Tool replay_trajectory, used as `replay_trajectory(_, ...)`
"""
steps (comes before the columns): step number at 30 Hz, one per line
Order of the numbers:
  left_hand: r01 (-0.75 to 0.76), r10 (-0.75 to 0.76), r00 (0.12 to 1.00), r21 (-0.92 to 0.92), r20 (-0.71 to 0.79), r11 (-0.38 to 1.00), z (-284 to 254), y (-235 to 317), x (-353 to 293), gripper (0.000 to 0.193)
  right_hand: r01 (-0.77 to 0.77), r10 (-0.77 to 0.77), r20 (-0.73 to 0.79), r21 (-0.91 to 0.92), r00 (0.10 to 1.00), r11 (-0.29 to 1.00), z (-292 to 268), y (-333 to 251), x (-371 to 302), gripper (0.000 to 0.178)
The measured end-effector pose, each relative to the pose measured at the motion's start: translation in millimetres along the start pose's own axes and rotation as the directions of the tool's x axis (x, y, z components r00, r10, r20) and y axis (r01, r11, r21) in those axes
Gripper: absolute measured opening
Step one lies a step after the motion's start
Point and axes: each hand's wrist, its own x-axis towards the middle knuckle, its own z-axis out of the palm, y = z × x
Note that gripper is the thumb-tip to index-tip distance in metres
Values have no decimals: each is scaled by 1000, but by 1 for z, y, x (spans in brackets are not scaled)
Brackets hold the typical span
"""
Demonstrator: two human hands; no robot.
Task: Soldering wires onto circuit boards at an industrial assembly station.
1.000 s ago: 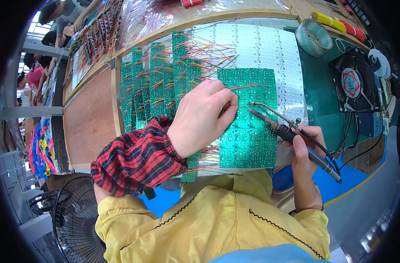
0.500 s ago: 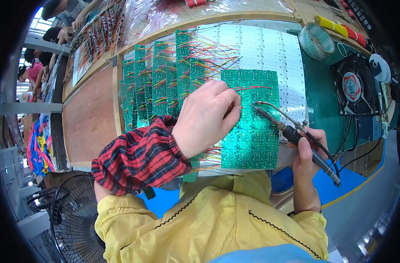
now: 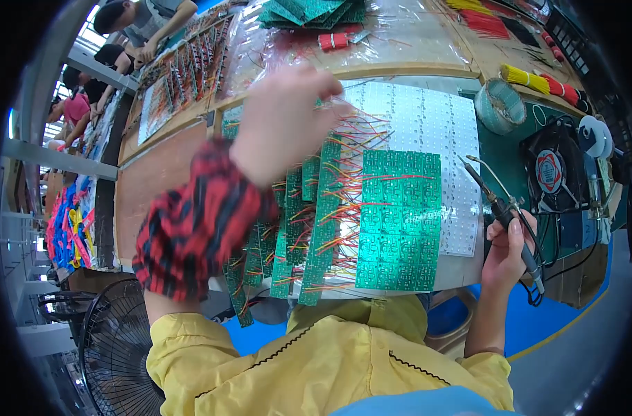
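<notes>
My right hand is closed around a soldering iron with a thin metal tube beside its tip. The tip points up and left, apart from the green circuit board panel. A red wire lies across the panel's upper part. My left hand, in a red and black checked sleeve, is raised over the far ends of several narrow green circuit boards. Motion blurs its fingers, so I cannot make out whether they hold anything. Red, yellow and black wires stick out from the narrow boards.
A white perforated sheet lies under the panel. At the right are a round woven container, a small black fan and a white spool. Yellow wire bundles and a stack of green boards lie farther back.
My left hand has moved off the panel, up and to the left. My right hand has drawn the soldering iron away to the right. The view has shifted, showing more of the far table.
</notes>
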Motion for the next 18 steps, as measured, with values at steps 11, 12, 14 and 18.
replay_trajectory(11,28,0,996,316,-88,948,94,-104,101,16,-1,2,-43,12,999,1000,9,-2,-1,18)
replay_trajectory(12,21,13,995,345,-97,938,98,-106,102,17,-13,13,-37,11,999,1000,8,-2,0,18)
replay_trajectory(14,-6,56,990,364,-127,931,100,-103,103,15,-30,31,-50,21,998,999,8,-3,0,19)
replay_trajectory(18,99,-38,985,369,-169,924,103,-102,98,11,-36,37,-69,23,997,999,7,-2,0,20)
